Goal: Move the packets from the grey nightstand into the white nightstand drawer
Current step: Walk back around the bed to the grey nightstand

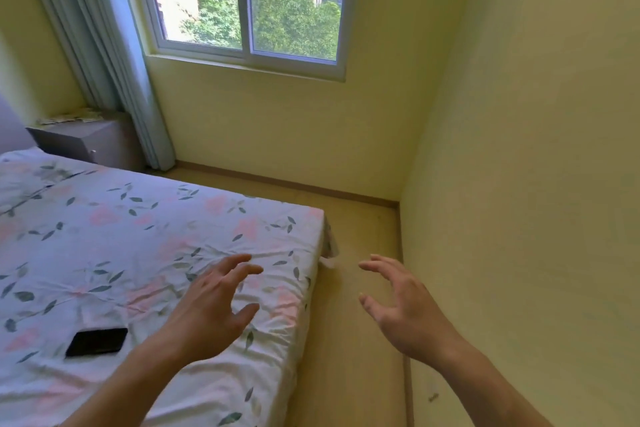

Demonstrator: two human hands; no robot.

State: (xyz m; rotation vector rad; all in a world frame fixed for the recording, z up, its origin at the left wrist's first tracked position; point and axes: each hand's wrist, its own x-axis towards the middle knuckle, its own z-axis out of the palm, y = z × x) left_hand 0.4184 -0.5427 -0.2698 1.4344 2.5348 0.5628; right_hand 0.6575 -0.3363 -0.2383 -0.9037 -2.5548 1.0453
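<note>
The packets lie in a loose, flat scatter on top of the grey nightstand, far over in the corner by the headboard, under the hem of the curtain. From here they are pale, thin and small; I'd judge them light and floppy, sachet-like things that would slide about on a smooth top and crumple rather than break. The sensible hold is probably a pinch at an edge, or sweeping several together and gathering them in one cupped palm (they look too flat to grab from above). Any print on them is far too small and blurred to read, so no brand or label can be made out.

The white nightstand and its drawer are nowhere in sight.

Between the person and that corner stretches the bed, its sheet printed with pink flowers and green leaves, and a black phone-like slab lies on it near the foot. It shows no writing either.

Both hands hang in the air well away from the packets. The left hand hovers over the bed's corner, fingers spread and loose, holding nothing. The right hand floats over the strip of floor beside the wall, fingers likewise relaxed and empty.

Beyond the window stand trees and apartment blocks.
</note>
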